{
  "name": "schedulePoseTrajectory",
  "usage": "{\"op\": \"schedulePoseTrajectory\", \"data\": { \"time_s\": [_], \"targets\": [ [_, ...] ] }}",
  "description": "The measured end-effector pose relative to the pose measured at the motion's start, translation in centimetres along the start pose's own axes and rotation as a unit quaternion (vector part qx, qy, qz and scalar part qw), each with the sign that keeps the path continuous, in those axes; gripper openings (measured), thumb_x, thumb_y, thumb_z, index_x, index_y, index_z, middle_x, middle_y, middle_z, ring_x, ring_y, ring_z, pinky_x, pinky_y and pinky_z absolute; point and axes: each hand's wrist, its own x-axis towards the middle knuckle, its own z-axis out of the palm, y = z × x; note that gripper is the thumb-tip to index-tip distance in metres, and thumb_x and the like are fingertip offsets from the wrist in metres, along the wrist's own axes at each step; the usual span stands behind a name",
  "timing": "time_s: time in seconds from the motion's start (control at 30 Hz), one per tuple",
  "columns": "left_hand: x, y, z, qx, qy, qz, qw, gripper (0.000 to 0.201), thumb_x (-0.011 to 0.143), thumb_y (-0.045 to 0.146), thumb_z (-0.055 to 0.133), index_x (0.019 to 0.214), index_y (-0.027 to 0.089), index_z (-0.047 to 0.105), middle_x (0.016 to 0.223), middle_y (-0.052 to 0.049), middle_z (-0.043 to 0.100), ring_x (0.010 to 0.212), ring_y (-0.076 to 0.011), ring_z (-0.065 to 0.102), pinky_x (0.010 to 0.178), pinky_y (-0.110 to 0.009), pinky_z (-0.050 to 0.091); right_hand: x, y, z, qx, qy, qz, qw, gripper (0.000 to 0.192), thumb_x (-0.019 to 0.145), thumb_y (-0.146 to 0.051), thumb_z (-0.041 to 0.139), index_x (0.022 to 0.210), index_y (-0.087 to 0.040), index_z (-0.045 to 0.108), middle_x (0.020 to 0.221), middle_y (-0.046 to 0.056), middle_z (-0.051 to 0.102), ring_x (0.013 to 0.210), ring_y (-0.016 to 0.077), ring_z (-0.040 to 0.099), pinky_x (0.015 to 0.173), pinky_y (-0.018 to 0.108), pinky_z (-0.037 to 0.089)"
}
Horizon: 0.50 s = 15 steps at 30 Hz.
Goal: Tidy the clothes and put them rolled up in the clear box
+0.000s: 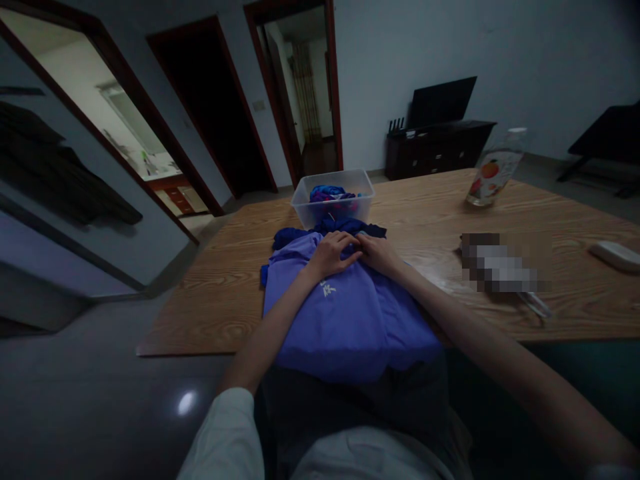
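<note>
A purple garment [345, 320] with a small white logo lies spread on the wooden table [225, 280], hanging over its near edge. My left hand [333, 253] and my right hand [377, 252] rest side by side on its far end, fingers pressed into the cloth near the collar. A darker blue garment [295, 237] lies beneath it, poking out at the far left. Just beyond my hands stands a clear plastic bin [305, 200] holding more blue and purple clothes.
A plastic bottle [493, 173] with a fruit label stands at the table's far right. A blurred object [500, 267] and a white item [617, 255] lie to the right. Doorways, a dark cabinet [435, 150] and a screen line the far wall.
</note>
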Motion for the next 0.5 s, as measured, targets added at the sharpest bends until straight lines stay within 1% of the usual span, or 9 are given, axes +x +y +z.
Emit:
{"op": "schedulePoseTrajectory", "data": {
  "time_s": [0.23,0.5],
  "targets": [
    [0.00,0.07,-0.11,-0.003,0.005,0.010,1.000,0.025,0.101,0.042,0.064,0.115,0.022,0.067,0.117,-0.006,0.072,0.111,-0.0238,0.064,0.100,-0.041,0.048,-0.03,0.13,0.15,0.008,0.010,-0.010,1.000,0.027,0.103,-0.023,0.053,0.127,-0.015,0.060,0.118,0.013,0.073,0.097,0.0270,0.069,0.073,0.031,0.038],
    [-0.03,-0.04,-0.06,-0.013,0.008,0.010,1.000,0.025,0.100,0.042,0.064,0.115,0.022,0.067,0.117,-0.006,0.073,0.111,-0.0236,0.065,0.100,-0.042,0.049,-0.01,-0.01,-0.05,0.005,0.001,-0.004,1.000,0.026,0.102,-0.024,0.053,0.125,-0.015,0.061,0.118,0.014,0.072,0.096,0.0272,0.068,0.074,0.031,0.039]
  ]
}}
